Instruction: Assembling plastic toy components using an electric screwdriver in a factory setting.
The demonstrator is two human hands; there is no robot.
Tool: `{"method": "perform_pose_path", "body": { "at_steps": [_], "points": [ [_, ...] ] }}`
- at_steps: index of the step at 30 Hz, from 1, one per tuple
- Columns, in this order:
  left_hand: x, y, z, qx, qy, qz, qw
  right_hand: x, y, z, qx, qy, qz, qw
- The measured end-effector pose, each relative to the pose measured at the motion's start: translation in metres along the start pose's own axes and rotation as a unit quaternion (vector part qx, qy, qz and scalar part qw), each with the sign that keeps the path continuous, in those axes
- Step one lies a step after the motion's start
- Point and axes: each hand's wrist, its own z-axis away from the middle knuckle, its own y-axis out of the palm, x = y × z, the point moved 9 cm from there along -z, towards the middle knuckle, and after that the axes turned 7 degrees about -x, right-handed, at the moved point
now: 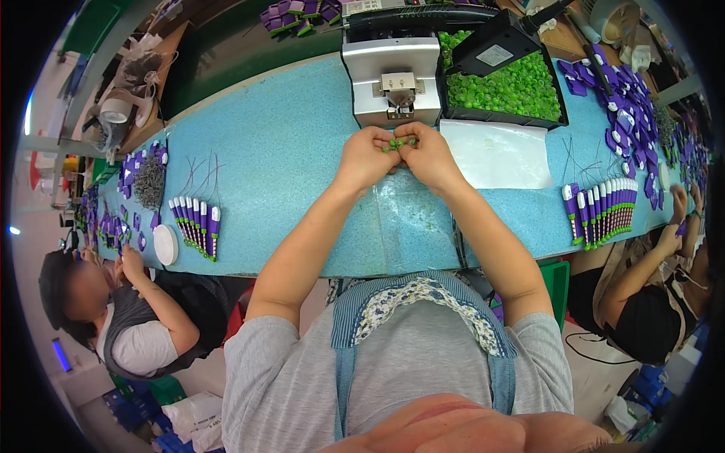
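Closest is the soft striped apron (429,283) with flowery trim, right by the table's front edge. The table (272,166) is flat, blue and speckly. A wide stretch of blue gives the arms room on the left, up to a short row of purple, white and green sticks (198,226). A longer row of smooth sticks (604,214) lies well off to the right. Farther in, the left hand (366,157) and the right hand (427,155) are close together, fingertips pinched on small green bits (394,144). A flat white sheet (498,158) lies beside the right hand. Just past the hands stands a boxy, shiny silver machine (370,83). Next to it, a black tray (521,119) with straight edges holds lots of lumpy green pieces (506,94).
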Motion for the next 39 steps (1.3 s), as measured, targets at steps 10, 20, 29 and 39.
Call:
{"method": "perform_pose_path", "body": {
  "at_steps": [10, 20, 29, 39],
  "points": [
    [-0.002, -0.001, 0.006, 0.046, -0.096, 0.234, 0.966, 0.024, 0.014, 0.005, 0.005, -0.054, 0.017, 0.998],
    [0.029, 0.015, 0.014, 0.133, -0.218, 0.510, 0.822, 0.102, 0.049, 0.063, -0.021, -0.323, 0.244, 0.914],
    [0.041, -0.025, 0.031, 0.065, -0.201, 0.587, 0.782, 0.054, -0.005, 0.042, -0.026, -0.234, 0.254, 0.938],
    [0.035, -0.011, 0.049, 0.063, -0.191, 0.550, 0.811, 0.044, 0.003, 0.034, -0.071, -0.271, 0.265, 0.923]
  ]
}}
